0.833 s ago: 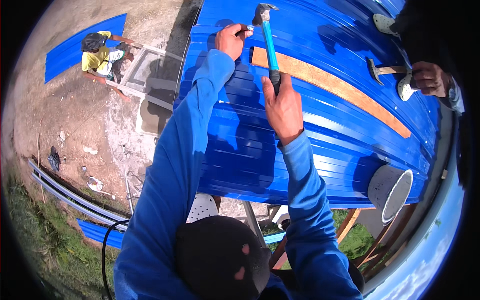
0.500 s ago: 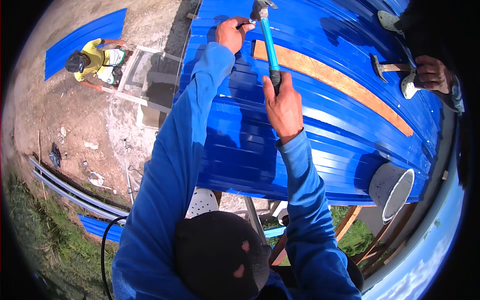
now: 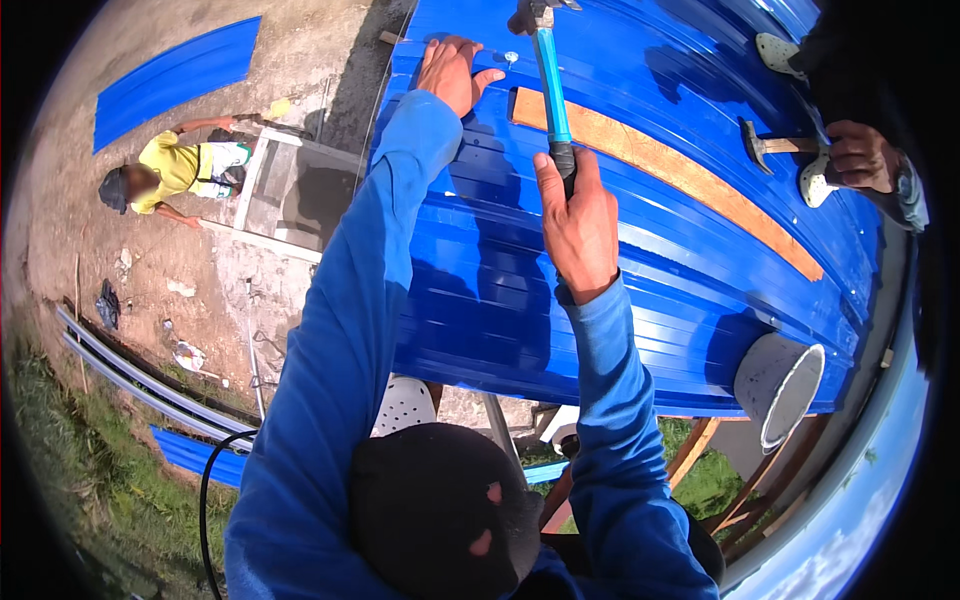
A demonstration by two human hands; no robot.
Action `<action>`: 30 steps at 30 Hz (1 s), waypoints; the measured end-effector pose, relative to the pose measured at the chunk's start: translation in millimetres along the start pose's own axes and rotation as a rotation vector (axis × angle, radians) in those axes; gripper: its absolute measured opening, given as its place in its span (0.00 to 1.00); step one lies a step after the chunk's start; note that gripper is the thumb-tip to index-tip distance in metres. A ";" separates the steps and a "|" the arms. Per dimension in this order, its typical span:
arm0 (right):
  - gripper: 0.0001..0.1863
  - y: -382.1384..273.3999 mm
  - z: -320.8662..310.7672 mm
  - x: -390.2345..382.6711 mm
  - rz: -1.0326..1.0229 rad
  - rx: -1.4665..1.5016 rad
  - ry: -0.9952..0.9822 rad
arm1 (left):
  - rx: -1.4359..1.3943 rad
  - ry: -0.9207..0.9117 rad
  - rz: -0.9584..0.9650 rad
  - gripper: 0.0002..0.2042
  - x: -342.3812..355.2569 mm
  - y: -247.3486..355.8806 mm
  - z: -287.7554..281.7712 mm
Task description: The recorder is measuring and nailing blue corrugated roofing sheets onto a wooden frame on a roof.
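My right hand [image 3: 583, 230] is wrapped round the dark grip of a claw hammer [image 3: 552, 85] with a light-blue handle. Its metal head is up at the top edge of the view. On the blue ribbed metal roofing sheet [image 3: 470, 270] rests my left hand [image 3: 450, 75], fingers spread and thumb apart, holding nothing. Just right of that thumb, a roofing nail [image 3: 511, 58] with a pale, broad head stands in the sheet. Behind the hammer handle a wooden board [image 3: 680, 180] lies across the roofing.
A co-worker's hand [image 3: 862, 155] at the right is beside another hammer [image 3: 765, 146]. A whitish bucket [image 3: 778, 388] sits tilted at the roof's near right edge. Down on the ground, a person in a yellow shirt [image 3: 172, 170] holds a wooden frame [image 3: 255, 185].
My left hand has let go of the nail and opened out flat to its left. The hammer has shifted slightly right. The person below has leaned farther left.
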State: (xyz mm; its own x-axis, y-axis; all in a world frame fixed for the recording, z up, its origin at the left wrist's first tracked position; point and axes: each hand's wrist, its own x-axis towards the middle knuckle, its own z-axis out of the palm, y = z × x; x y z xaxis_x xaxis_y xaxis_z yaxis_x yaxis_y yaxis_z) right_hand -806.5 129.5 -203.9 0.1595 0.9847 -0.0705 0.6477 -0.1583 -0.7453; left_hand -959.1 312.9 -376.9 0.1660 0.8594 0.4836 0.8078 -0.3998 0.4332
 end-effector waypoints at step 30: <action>0.16 46.2 28.1 13.3 -0.069 -0.128 0.067 | -0.054 -0.150 -0.008 0.19 -4.6 -0.1 -12.7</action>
State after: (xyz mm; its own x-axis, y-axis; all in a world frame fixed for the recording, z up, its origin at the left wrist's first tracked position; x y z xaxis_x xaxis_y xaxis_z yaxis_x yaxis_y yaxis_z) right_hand -795.3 137.4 -257.9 0.1581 0.9871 0.0250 0.7480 -0.1031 -0.6557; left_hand -967.0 304.9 -369.5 0.2459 0.8989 0.3626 0.7783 -0.4061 0.4789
